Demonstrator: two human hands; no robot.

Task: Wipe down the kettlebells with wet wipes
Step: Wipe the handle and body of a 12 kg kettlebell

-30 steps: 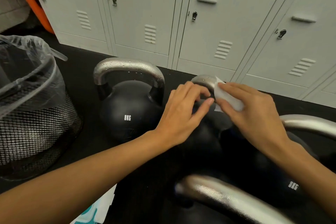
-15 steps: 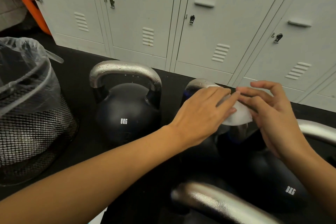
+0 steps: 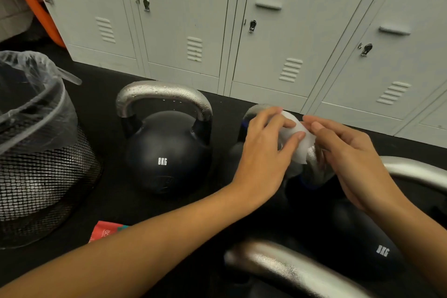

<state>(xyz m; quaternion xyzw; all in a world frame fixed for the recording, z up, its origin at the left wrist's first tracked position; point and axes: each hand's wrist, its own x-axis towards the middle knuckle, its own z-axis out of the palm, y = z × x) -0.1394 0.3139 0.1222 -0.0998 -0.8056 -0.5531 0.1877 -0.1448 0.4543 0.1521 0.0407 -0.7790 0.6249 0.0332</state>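
White wet wipe (image 3: pixel 298 139) sits between both hands, draped over the steel handle of the middle kettlebell (image 3: pixel 256 113), which stands on the black floor (image 3: pixel 106 191) just in front of the lockers (image 3: pixel 183 19). We see the left hand (image 3: pixel 263 152) pinching the wipe's near edge with its fingertips, and the right hand (image 3: pixel 348 162) curled round the far side, thumb on the sheet.

Change over the last second: the wipe was a small wad pressed on the handle top under the right fingers; now it's spread wider and hangs down the handle's right leg. We judge the sheet is being opened or refolded for a fresh face, not rubbed right now. So the handle isn't finished, and the ball below hasn't been reached.

Left 8KG kettlebell (image 3: pixel 167 152) is well apart from the hands, its handle beaded with droplets. We'd guess it was wiped, can't confirm. Two more bells are close to camera: the right 8KG bell (image 3: pixel 377 251) and a blurred near handle (image 3: pixel 285 268).

The lined mesh bin (image 3: pixel 43 176) is at the left. A red-teal pack (image 3: pixel 106 232) peeks out under the left forearm; likely the wipes, label unreadable.
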